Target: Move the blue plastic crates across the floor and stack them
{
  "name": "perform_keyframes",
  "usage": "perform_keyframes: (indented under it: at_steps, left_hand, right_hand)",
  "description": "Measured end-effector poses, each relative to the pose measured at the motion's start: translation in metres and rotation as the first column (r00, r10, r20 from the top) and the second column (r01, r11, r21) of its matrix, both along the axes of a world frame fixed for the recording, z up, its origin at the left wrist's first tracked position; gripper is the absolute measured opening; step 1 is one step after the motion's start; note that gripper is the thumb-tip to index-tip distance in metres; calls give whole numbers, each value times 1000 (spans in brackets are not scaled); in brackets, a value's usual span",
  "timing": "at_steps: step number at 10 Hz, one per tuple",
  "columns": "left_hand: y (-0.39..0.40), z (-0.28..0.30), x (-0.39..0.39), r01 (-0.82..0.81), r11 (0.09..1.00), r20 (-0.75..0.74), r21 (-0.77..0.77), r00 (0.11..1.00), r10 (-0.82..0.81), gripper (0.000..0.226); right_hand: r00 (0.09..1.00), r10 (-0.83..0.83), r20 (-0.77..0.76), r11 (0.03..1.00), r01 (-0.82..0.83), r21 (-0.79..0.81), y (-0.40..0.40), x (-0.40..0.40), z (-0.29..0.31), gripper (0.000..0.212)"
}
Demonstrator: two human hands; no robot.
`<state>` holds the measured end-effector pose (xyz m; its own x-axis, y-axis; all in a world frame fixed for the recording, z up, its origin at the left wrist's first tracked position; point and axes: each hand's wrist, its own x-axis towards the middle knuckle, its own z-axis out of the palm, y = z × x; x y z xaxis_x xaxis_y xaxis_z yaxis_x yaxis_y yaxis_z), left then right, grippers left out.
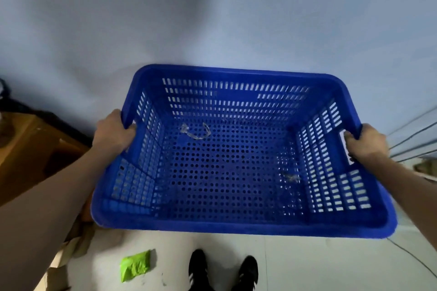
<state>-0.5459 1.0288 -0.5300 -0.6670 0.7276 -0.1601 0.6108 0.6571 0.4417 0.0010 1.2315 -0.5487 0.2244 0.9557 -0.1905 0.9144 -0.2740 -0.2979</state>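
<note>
crate: blue crate (236, 160) carried level above the floor (307, 264), empty but for clear scraps.
left hand: left hand (113, 134) clamped on the left rim.
right hand: right hand (366, 144) clamped through the right handle slot.
advice: keep it level, step clear of the green wrapper (135, 266).
writing: none readable.

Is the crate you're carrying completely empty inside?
No, a small clear plastic piece lies on the perforated bottom of the blue crate, which the left hand and right hand hold.
</note>
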Motion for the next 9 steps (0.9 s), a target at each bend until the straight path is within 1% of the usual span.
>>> perform_keyframes:
  at_steps: [1,3,4,5,6,7,8,9]
  left_hand:
    - [-5,-3,-3,-5,1000,-19,-2,1000,5,25]
    - [-13,-7,-1,-15,1000,-20,8,1000,15,25]
    - [-15,-5,2,-54,998,-13,32,998,54,32]
    - [-17,7,7,-183,979,104,91,979,173,53]
    - [-14,28,5,-151,985,21,85,989,149,63]
    - [-3,60,11,-62,987,-8,151,998,64,42]
    - [14,99,28,92,986,116,135,987,-108,24]
    - [31,139,38,376,927,98,-2,922,-374,23]
  right_hand:
    - [1000,20,-23,1000,-20,-12,-6,-3,0,37]
    - [990,12,-138,1000,-12,-1,-16,5,-1,36]
    - [994,29,-107,999,-32,-24,-18,-1,4,37]
    - [998,34,-49,990,-40,-134,-17,-8,12,37]
    - [997,20,-70,986,-31,-164,-13,-11,31,54]
    - [994,97,-55,995,-98,-20,-18,-19,57,60]
    - [974,203,-96,979,-205,-12,-21,-34,82,52]
    - [943,304,-132,952,-304,23,-13,-63,114,46]
